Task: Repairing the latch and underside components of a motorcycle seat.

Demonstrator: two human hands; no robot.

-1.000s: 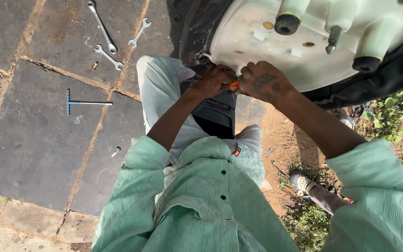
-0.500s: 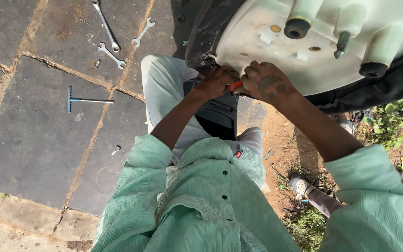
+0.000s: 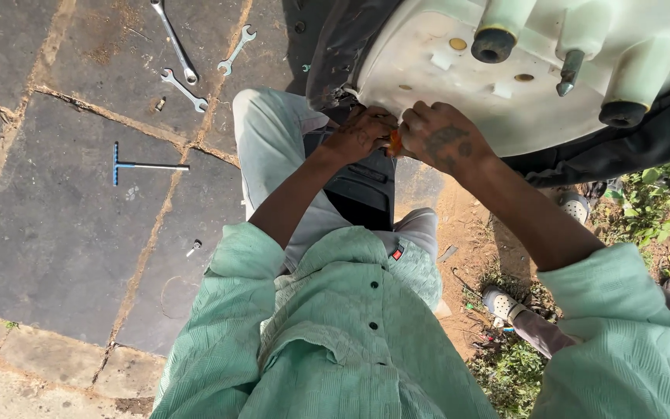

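Orange tool: a small orange-handled tool (image 3: pixel 394 143) is seen only as a short orange patch between the two hands; its long axis and the way it points cannot be told, since most of it is hidden.
Place of the tool: it is held at the lower edge of the cream plastic underside of an upturned seat (image 3: pixel 505 101), just above the dark grey panel (image 3: pixel 362 182) lying across the lap.
Right hand: the right hand (image 3: pixel 445 140) is curled nearly closed, and the orange handle is pinched at its fingertips.
Left hand: the left hand (image 3: pixel 362 133) is bent in a loose fist touching the tool from the other side; whether it is actually gripped there cannot be told.
Wrenches: three steel open-ended wrenches (image 3: pixel 184 89) are laid on the grey stone paving (image 3: pixel 56 233), well away from the grip on the left hand's side.
T-handle: one blue-handled T-shaped key (image 3: pixel 143 165) is laid below the wrenches, its shaft pointing towards the grip.
Small parts: one small screw (image 3: pixel 194 247) is seen nearer the body.
Clothing: pale green shirt sleeves (image 3: pixel 606 310) are worn on both arms.
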